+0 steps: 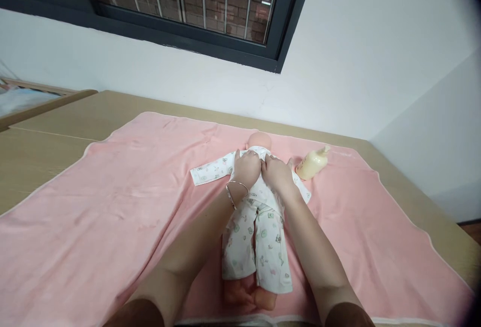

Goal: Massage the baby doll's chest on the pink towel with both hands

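A baby doll [259, 140] lies stretched out on a pink blanket [150, 166], head away from me and bare feet towards me. It wears a white printed shirt [214, 169] and matching trousers [270, 247]. My left hand [247, 169] is on the upper middle of the shirt, its fingers curled in and closed on the cloth. Close beside it, my right hand [277, 172] also has its fingers bent onto the shirt, with the little finger sticking out. Both fingertips are partly hidden. A thin bangle [231, 196] circles my left wrist.
A pale yellow pump bottle [312, 163] stands on the blanket just right of the doll's shoulder. The blanket covers much of a wooden table [108, 104]. Behind are a white wall [330, 91] and a dark-framed barred window [210, 33]. A wooden-edged bed or crib [48, 109] is at far left.
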`<action>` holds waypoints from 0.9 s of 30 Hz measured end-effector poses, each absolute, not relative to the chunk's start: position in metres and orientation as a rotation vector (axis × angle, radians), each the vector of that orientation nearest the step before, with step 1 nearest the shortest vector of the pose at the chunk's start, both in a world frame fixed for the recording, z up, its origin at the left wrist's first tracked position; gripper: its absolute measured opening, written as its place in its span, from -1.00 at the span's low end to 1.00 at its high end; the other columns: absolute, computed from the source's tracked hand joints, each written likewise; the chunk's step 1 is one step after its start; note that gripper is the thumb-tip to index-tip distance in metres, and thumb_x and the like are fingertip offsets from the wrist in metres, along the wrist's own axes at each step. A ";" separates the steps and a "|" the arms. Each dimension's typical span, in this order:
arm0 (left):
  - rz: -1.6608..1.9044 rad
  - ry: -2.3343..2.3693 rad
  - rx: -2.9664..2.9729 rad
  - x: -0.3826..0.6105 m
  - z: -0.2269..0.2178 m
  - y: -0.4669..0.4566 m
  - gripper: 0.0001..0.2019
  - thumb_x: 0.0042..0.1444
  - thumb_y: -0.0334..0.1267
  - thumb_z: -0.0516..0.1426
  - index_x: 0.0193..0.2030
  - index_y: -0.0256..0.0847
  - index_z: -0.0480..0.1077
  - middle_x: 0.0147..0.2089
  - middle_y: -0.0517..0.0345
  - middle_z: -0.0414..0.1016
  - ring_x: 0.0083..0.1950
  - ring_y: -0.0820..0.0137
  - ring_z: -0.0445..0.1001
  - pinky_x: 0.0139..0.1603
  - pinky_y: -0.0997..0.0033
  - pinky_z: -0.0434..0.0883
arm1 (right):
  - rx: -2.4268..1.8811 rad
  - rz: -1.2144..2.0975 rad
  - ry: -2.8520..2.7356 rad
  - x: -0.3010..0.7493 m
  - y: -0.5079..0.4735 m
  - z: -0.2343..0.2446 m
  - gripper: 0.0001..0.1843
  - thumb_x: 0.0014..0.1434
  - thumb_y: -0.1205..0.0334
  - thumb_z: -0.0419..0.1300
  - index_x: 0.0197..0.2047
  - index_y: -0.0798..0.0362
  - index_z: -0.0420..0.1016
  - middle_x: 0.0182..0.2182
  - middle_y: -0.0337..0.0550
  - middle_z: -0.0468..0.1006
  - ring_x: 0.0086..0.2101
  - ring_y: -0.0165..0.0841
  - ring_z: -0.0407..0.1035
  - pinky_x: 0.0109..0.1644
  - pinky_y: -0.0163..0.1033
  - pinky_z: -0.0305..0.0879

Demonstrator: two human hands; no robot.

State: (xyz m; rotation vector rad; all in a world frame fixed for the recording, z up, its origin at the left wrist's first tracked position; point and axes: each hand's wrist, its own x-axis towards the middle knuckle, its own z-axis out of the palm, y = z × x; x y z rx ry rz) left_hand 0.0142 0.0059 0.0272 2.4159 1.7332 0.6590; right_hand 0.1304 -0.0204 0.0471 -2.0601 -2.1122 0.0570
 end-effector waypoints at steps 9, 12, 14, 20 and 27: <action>0.651 1.841 2.219 0.006 0.016 0.013 -0.44 0.38 0.00 -0.04 0.36 -0.32 0.26 0.45 -0.26 0.27 0.49 -0.01 0.16 0.43 -0.36 0.10 | -2.037 0.314 -1.958 0.152 -0.003 0.037 -0.40 0.44 -0.07 -0.10 0.40 0.03 0.27 0.41 0.03 0.27 0.38 -0.08 0.12 0.46 0.28 -0.23; 0.676 1.780 2.345 0.006 0.017 0.015 -0.57 0.39 -0.12 -0.04 0.25 -0.30 0.38 0.33 -0.21 0.43 0.39 0.05 0.32 0.43 -0.20 0.17 | -2.054 0.161 -1.968 0.141 -0.007 0.036 -0.49 0.44 0.04 -0.11 0.25 0.06 0.44 0.29 0.08 0.43 0.30 -0.08 0.25 0.44 0.25 -0.19; 0.704 1.710 2.457 0.008 0.018 0.014 -0.65 0.38 -0.24 -0.05 0.10 -0.28 0.48 0.17 -0.17 0.56 0.25 0.12 0.47 0.41 0.00 0.22 | -2.091 0.055 -1.982 0.130 -0.013 0.039 -0.54 0.44 0.11 -0.12 0.09 0.10 0.54 0.13 0.15 0.57 0.17 -0.05 0.39 0.42 0.30 -0.21; 0.825 1.760 2.355 0.010 0.014 0.015 -0.67 0.34 -0.25 -0.02 0.02 -0.26 0.53 0.11 -0.14 0.58 0.17 0.13 0.52 0.24 0.18 0.37 | -2.085 0.044 -1.958 0.130 -0.013 0.040 -0.57 0.41 0.11 -0.08 -0.01 0.07 0.58 -0.01 0.12 0.65 0.04 -0.05 0.49 0.41 0.29 -0.22; 0.879 1.696 2.254 0.005 0.003 0.026 -0.55 0.34 -0.07 0.04 0.22 -0.29 0.39 0.29 -0.15 0.46 0.35 0.11 0.36 0.41 0.11 0.21 | -1.979 0.247 -1.878 0.149 0.005 0.020 -0.44 0.41 -0.01 -0.10 0.36 0.01 0.32 0.37 0.03 0.34 0.34 -0.09 0.17 0.41 0.17 -0.06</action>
